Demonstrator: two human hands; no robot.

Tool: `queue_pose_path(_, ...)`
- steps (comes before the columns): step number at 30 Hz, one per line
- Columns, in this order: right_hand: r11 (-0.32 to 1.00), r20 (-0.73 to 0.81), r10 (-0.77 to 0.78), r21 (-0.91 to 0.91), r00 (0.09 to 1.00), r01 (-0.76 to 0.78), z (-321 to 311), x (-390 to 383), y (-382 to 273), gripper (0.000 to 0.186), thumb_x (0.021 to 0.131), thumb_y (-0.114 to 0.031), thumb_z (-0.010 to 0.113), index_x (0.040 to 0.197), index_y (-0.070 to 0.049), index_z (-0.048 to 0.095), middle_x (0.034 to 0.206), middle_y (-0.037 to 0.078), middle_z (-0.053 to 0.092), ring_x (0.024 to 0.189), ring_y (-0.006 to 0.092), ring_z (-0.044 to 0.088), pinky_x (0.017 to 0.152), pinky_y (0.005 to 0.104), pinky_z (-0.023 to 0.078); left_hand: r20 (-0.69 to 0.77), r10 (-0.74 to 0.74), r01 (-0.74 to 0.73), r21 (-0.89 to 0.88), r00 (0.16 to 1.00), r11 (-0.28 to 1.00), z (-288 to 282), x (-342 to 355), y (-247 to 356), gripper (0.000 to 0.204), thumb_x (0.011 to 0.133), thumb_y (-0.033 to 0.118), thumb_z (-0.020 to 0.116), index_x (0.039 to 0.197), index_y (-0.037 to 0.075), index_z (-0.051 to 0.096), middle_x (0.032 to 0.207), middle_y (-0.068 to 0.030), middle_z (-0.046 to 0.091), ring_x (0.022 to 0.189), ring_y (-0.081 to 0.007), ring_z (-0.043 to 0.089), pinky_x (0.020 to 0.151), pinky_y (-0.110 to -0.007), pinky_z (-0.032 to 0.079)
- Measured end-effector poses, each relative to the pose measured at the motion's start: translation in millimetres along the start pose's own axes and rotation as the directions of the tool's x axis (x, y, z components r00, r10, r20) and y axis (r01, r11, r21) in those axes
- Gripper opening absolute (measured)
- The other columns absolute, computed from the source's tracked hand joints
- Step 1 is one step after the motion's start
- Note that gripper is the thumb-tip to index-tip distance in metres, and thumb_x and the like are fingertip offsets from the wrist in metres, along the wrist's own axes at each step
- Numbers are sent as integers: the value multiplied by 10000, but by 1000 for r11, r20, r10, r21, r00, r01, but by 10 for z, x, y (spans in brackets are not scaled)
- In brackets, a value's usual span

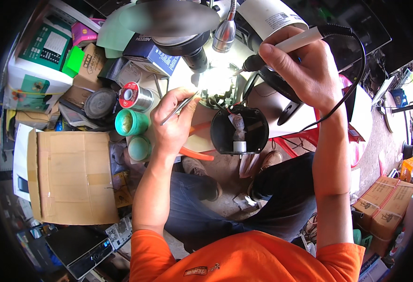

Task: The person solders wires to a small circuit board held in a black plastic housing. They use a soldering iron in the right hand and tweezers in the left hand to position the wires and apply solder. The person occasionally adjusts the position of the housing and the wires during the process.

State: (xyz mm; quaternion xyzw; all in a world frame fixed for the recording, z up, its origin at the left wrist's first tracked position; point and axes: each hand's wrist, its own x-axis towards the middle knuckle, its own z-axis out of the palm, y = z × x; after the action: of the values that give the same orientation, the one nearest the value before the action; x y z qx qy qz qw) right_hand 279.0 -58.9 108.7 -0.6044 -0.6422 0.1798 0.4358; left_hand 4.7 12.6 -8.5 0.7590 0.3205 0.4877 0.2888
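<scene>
My left hand point(171, 124) pinches a slim pair of metal tweezers point(174, 112), their tips toward the work spot. In my right hand point(312, 70) is a soldering iron point(303, 40) with a white handle, a black cable and its tip pointing left. Between the two tools, a small circuit board point(225, 98) lies under strong light; glare washes out its upper part, so I cannot tell whether either tip touches it. Just nearer to me, a black round housing point(218, 136) sits at the table edge, wires and a whitish cylindrical part inside it.
Above the board hang a microscope point(183, 44) and a metal lamp head point(224, 35). Left of my left hand stand a solder spool point(143, 98), an open green jar point(133, 123) and its lid point(139, 148). Orange handles point(196, 153) lie by my wrist. A cardboard box point(75, 178) is at left.
</scene>
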Motion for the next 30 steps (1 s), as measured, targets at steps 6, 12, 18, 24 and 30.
queue_pose_path(6,999,4,1,-34,1000,-1,116,58,78,345,940,-353,785,1050,-25,792,907,94,765,840,165,724,772,308,580,-1,12,-12,23,1000,1000,14,12,-4,192,885,-51,808,1052,-28,716,973,-111,778,853,-151,729,777,-291,584)
queue_pose_path(12,1000,12,24,-2,1000,-24,177,39,71,300,946,-304,787,1054,-25,794,896,83,764,822,152,718,755,298,580,16,-7,6,33,1000,999,9,13,-5,194,879,-50,812,1046,-23,718,974,-114,775,861,-153,732,779,-292,585)
queue_pose_path(18,998,-52,-28,49,998,30,278,46,102,309,914,-312,788,1013,-19,793,755,95,728,658,166,675,617,320,536,26,-46,46,1,999,999,5,10,1,180,891,-45,804,1046,-24,716,962,-110,769,855,-149,726,781,-288,581)
queue_pose_path(24,998,-28,16,62,999,-14,260,43,74,320,902,-310,787,1025,-15,794,759,101,742,667,155,691,624,316,548,19,-32,32,7,999,999,15,22,6,175,898,-37,802,1046,-20,711,953,-100,764,845,-137,717,770,-285,576)
queue_pose_path(30,997,-16,38,63,999,-37,260,19,61,334,910,-315,785,1044,-8,789,783,112,758,689,158,700,661,322,565,24,-51,51,-6,998,999,13,30,18,159,904,-34,798,1034,-15,709,917,-92,759,815,-126,708,739,-279,566)
